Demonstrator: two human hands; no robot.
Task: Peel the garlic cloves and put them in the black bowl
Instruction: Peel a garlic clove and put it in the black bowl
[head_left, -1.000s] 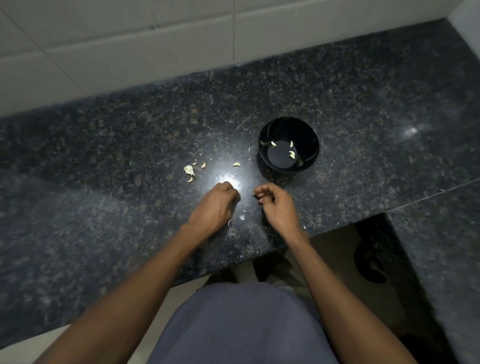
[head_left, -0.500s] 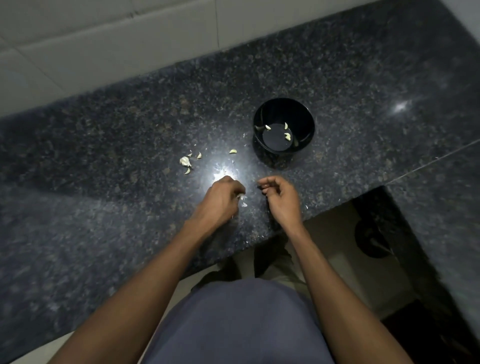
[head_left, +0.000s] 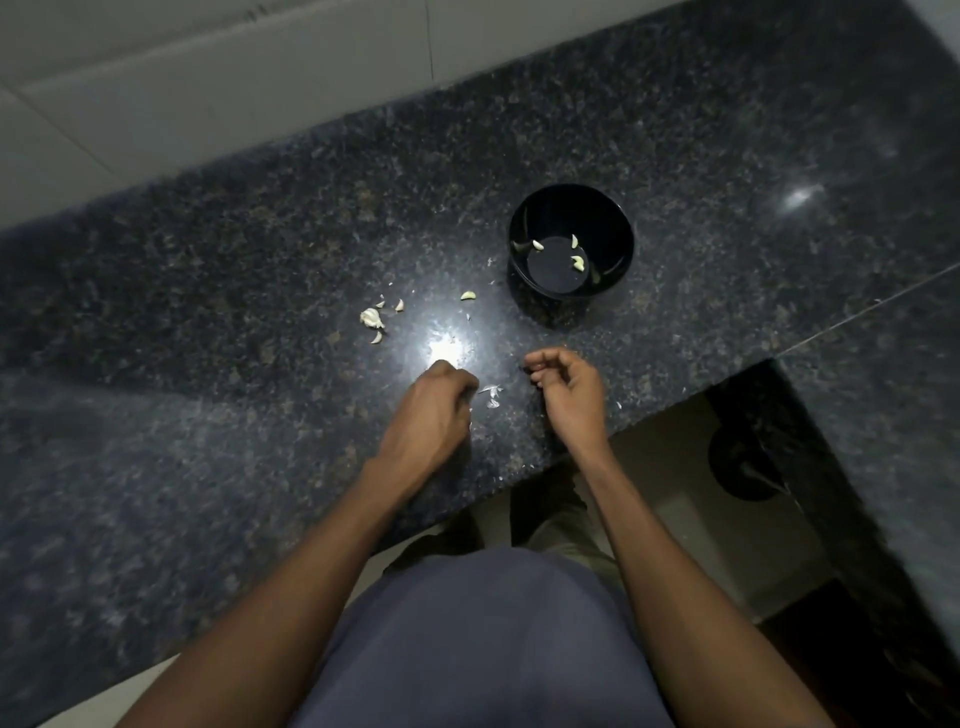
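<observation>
Garlic cloves are split three ways right now: a few peeled ones (head_left: 576, 261) sit at the bottom of the black bowl (head_left: 618, 270), one loose clove (head_left: 468, 295) lies on the counter between the bowl and the pile, and a small cluster of unpeeled pieces (head_left: 372, 318) sits further left. Bowl is placed just past the hands on the right, so my guess is it's there for a short drop once a clove is clean. Left hand (head_left: 431, 410) is knuckles-up with fingers curled under, low over the counter; it looks closed on something, probably the clove being worked, but the fingers hide it, so I can't confirm what's inside. Right hand (head_left: 569, 387) is just beside it, fingers loosely curled, thumb and fingertips close together as if pinching at skin; nothing visible in the pinch, too small to tell. Bits of papery skin (head_left: 491, 396) lie on the counter between the two hands, which fits peeling being done right there and the waste dropped in place. Granite counter (head_left: 208, 312) is dark and glossy with a glare patch just ahead of the left hand, so pale skins and cloves stand out well. Judgement: mid-peel, several cloves left. Main risk I see is skins getting swept into the bowl, or that stray clove being missed.
</observation>
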